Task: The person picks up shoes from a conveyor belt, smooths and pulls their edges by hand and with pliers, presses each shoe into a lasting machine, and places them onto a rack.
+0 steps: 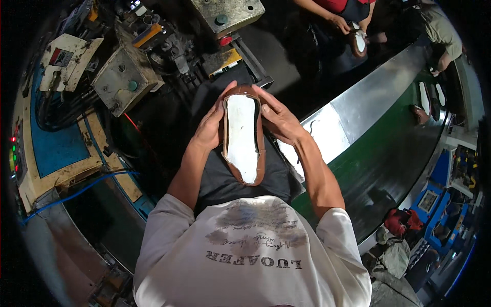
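- Here we hold a brown shoe (pixel 243 134), pale sole up, above our lap.
- Our left hand (pixel 209 125) clasps the shoe's left edge.
- Our right hand (pixel 279 120) clasps its right edge.
- A green conveyor belt (pixel 388 148) runs right of the shoe.

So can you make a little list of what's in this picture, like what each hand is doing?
left hand: grips the left side of the shoe
right hand: grips the right side of the shoe
shoe: brown, upside down, white bottom showing
conveyor belt: green, on the person's right, carries white soles
machine: grey box with a green button, on the left
another person's hand: holds another shoe, at the top
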The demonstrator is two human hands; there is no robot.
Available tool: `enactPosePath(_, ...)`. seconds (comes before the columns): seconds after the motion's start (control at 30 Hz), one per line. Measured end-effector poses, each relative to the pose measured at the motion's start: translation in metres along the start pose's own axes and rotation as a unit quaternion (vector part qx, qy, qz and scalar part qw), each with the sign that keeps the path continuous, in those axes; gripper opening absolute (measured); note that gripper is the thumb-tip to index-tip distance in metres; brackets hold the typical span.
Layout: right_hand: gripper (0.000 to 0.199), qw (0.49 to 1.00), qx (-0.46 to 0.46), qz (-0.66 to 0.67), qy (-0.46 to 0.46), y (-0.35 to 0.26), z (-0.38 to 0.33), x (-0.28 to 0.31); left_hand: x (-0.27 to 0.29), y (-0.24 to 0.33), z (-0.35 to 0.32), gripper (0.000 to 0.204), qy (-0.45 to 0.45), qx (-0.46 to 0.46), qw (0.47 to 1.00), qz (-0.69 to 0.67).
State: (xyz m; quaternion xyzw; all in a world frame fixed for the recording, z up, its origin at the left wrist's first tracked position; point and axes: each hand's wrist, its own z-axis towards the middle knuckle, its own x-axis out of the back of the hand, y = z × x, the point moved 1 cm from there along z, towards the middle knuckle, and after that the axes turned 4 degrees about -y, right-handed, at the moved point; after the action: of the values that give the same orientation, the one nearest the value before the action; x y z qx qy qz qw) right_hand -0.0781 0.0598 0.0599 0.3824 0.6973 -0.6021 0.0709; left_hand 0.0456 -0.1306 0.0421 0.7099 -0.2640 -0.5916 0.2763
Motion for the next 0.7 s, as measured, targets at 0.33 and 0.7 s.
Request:
enactPosePath(0.33, 0.078, 0.982, 0.012, -0.186, 0.032, -0.009, 0.013, 0.013, -0.007, 0.004, 0.003, 0.069, 0.003, 0.002, 0.973, 0.229)
enactPosePath(0.7, 0.082, 0.979, 0.015, -0.154, 0.135, 0.029, 0.015, -0.013, -0.016, -0.002, -0.005, 0.059, 0.119, 0.075, 0.953, 0.27)
